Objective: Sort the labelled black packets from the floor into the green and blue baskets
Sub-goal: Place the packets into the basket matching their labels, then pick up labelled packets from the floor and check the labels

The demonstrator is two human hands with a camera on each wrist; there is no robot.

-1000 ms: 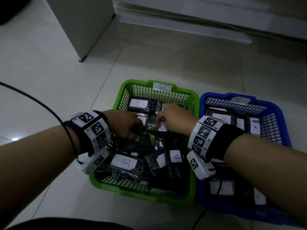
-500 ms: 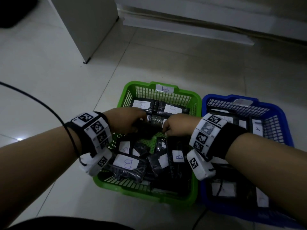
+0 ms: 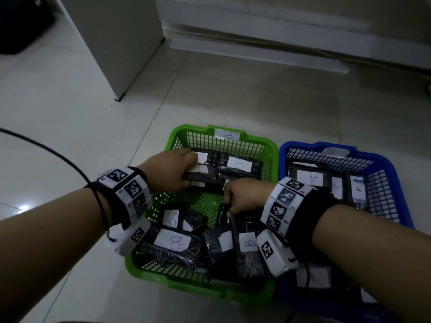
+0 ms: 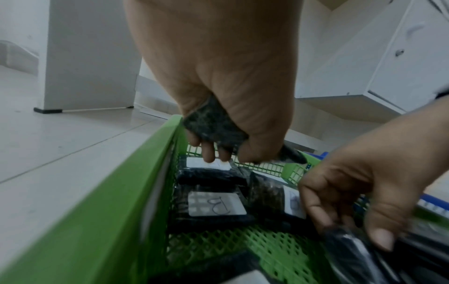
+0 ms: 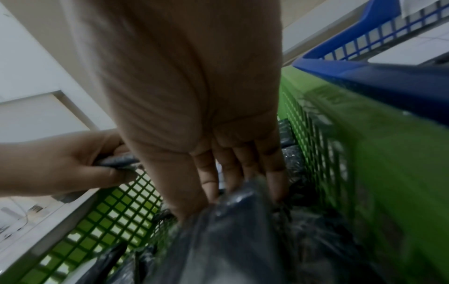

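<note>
**Both hands in green basket, each on a black packet**

Left hand (image 3: 173,170) reaching into green basket (image 3: 177,136) toward its 11 o'clock corner. Fingers and thumb curled round a black packet (image 4: 213,123), gripped along its edge and raised above the packets below. Packet sticking out on both sides of the fist in left wrist view, its end toward 3 o'clock of the palm.

Right hand (image 3: 247,197) near basket centre, toward the 3 o'clock wall. Fingers pointing down, thumb opposite, pinching the top edge of a second packet (image 5: 230,221). That packet standing on edge below the fingertips, wrapped in shiny film, blurred in right wrist view.

Bare green mesh floor showing between the two hands. More packets with white "B" labels lying at 12 o'clock of the basket beneath the left hand, and heaped at 6 o'clock under the wrists. "B" tag on the far rim at 12 o'clock.

Blue basket (image 3: 394,173) touching the green one on its 3 o'clock side, holding packets labelled "A". Both baskets resting on pale tiled floor (image 3: 70,101). Black cable (image 3: 46,149) crossing the floor at 9 o'clock, running to the left wristband.
</note>
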